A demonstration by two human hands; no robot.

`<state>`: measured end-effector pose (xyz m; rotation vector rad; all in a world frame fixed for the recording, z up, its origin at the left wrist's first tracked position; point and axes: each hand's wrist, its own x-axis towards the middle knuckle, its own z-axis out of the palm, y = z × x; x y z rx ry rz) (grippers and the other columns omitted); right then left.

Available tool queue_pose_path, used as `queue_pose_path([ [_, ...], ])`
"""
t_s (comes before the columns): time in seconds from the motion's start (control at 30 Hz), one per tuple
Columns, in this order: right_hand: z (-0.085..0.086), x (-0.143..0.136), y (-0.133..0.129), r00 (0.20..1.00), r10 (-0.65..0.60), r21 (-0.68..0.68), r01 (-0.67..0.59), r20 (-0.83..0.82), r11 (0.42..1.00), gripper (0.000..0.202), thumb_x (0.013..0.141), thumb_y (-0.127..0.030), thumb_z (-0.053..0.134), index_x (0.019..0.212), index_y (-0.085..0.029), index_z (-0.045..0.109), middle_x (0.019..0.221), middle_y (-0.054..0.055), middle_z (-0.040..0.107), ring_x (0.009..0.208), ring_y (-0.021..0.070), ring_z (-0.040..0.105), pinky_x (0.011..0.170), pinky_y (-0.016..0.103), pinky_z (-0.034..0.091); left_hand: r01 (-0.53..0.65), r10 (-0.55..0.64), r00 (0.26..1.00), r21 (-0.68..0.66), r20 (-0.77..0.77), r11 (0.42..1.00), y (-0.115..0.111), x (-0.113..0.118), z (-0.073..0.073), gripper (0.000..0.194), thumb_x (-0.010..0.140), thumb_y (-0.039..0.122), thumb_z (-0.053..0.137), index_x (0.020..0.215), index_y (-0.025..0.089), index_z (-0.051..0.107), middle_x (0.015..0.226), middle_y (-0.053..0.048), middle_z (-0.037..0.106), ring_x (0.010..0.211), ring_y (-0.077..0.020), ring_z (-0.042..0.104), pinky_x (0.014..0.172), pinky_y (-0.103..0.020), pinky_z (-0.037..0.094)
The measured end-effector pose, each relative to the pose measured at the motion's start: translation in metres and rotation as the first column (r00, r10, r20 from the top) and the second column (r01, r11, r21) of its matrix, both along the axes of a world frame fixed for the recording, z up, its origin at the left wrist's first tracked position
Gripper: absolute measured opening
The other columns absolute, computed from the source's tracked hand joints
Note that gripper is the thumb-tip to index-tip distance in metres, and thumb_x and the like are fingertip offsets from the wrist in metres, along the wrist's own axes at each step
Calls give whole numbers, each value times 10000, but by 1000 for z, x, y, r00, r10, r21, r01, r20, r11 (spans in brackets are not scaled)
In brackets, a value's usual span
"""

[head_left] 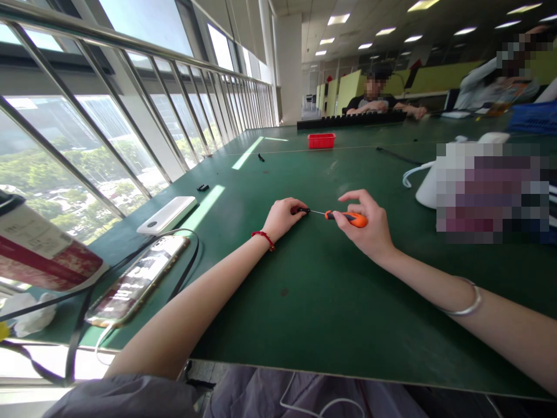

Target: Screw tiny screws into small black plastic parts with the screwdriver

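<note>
Near the middle of the green table (282, 313), my left hand (285, 217) is closed around a small black part (304, 210), which pokes out past the fingertips. Facing it, my right hand (368, 226) grips a screwdriver (359, 220) with an orange and black handle. Its thin metal shaft points left, and the tip meets the black part or lies right beside it. The index finger of my right hand is raised off the handle. Most of the black part is hidden by my left fingers.
A white power bank (167, 215), a phone (141, 281) with cables and a large cup (43, 244) stand at left. Small black pieces (202, 188) and a red box (321, 141) lie farther back. A white object (429, 186) is at right; a person (376, 96) sits across.
</note>
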<state>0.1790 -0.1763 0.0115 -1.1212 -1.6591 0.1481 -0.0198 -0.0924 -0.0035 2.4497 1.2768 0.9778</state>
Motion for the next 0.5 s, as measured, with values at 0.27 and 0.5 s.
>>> queue_pose_path([
  [0.27, 0, 0, 2, 999, -6, 122, 12, -44, 992, 303, 728, -295, 623, 1008, -238, 524, 745, -9, 578, 701, 186, 569, 730, 366, 444, 31, -31, 1000, -11, 1, 999, 2, 0, -2, 163, 790, 175, 626, 915, 170, 731, 871, -34, 704, 770, -149, 625, 744, -265, 509],
  [0.5, -2, -1, 0, 998, -53, 34, 52, 33, 998, 176, 788, -408, 580, 735, -241, 580, 644, 6, 630, 669, 206, 575, 698, 369, 428, 26, -26, 1000, -5, 5, 1000, 2, 0, -2, 167, 792, 185, 626, 920, 168, 733, 828, -33, 695, 738, -145, 617, 717, -258, 510],
])
